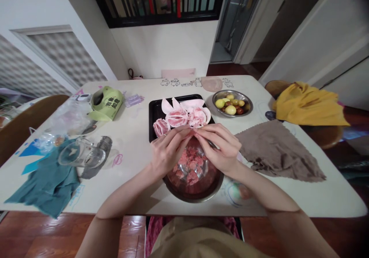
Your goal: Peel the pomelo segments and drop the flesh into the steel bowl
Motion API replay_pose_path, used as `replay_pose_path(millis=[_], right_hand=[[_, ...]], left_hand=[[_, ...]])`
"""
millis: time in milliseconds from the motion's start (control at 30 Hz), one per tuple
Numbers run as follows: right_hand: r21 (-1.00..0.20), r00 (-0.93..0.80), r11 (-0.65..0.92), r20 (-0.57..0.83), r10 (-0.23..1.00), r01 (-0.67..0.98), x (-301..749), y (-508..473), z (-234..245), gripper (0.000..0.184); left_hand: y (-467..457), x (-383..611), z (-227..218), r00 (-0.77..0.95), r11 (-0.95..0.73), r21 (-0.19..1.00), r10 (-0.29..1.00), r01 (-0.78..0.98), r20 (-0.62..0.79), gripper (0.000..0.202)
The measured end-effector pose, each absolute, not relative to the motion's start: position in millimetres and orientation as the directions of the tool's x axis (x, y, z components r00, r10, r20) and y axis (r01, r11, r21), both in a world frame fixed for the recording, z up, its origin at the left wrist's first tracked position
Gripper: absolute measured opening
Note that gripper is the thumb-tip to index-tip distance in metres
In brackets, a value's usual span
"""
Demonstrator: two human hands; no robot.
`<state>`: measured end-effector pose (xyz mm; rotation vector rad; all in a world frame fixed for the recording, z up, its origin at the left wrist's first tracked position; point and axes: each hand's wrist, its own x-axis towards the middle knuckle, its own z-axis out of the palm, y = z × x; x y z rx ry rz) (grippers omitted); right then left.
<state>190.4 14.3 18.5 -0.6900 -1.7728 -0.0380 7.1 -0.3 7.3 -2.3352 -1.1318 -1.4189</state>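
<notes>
My left hand [167,148] and my right hand [220,146] meet fingertip to fingertip over a steel bowl [193,193] that holds pink pomelo flesh [190,167]. Both hands pinch a small piece of pomelo between their fingertips, mostly hidden by the fingers. Just beyond them a black tray [154,114] carries peeled pomelo segments [176,118] and pale pink peel pieces [198,108].
A steel dish of small green and red fruit [232,103] stands at the back right. A brown cloth [276,150] lies to the right, a teal cloth [49,183] and a glass jar [82,156] to the left, with a green bag [108,103] behind. A yellow cloth [308,104] drapes a chair.
</notes>
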Motion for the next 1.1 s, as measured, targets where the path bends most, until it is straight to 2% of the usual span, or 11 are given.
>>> replay_pose_path(millis=[167,267,533,633,767,867,1100], right_hand=[[-0.421,-0.085,0.806,0.865,0.495,0.415,190,11,23,0.019],[-0.438,-0.076,0.8,0.858,0.509,0.411,192,11,24,0.018],[-0.494,-0.039,0.796,0.841,0.539,0.35,195,11,32,0.016],[-0.571,-0.021,0.764,0.797,0.604,0.302,194,12,33,0.012],[-0.628,-0.026,0.719,0.748,0.664,0.297,193,13,32,0.01],[-0.59,-0.039,0.731,0.769,0.639,0.343,193,14,29,0.01],[-0.525,-0.065,0.759,0.805,0.59,0.384,194,17,25,0.01]], left_hand=[[2,3,0,0.305,-0.734,0.105,0.402,0.671,0.864,0.053],[4,1,-5,0.301,-0.759,0.125,0.397,0.639,0.867,0.059],[5,7,0,0.287,-0.776,0.043,0.283,0.629,0.915,0.051],[5,10,3,0.243,-0.782,0.089,0.297,0.617,0.924,0.044],[5,13,4,0.197,-0.796,0.236,0.403,0.557,0.894,0.032],[6,14,3,0.178,-0.819,0.272,0.408,0.506,0.896,0.028],[9,17,-8,0.09,-0.878,0.295,0.351,0.378,0.932,0.034]])
